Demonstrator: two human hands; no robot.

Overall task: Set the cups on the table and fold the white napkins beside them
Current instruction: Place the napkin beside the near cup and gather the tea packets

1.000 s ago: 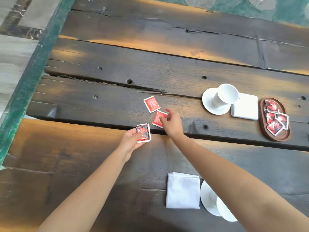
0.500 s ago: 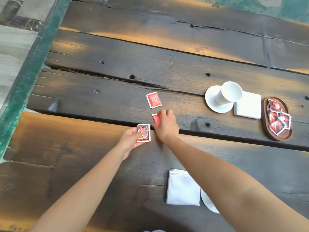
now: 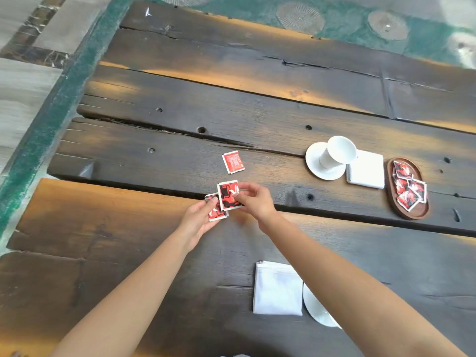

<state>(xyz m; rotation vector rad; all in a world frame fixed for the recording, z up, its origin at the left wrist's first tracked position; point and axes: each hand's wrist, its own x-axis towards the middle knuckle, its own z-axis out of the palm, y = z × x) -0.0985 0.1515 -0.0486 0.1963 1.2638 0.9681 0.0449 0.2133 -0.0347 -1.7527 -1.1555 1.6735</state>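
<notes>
A white cup stands on a white saucer at the right of the dark wooden table, with a folded white napkin touching it on the right. Near me lies a second folded white napkin beside a saucer that my right forearm mostly hides. My left hand holds a small stack of red packets. My right hand pinches one red and black packet just above that stack.
One red packet lies loose on the plank beyond my hands. A brown oval wooden tray with several red packets sits at the far right. The table's left edge drops to a green and grey floor.
My right hand lifted a red packet off the table and brought it back to the stack in my left hand. The view shifted slightly.
</notes>
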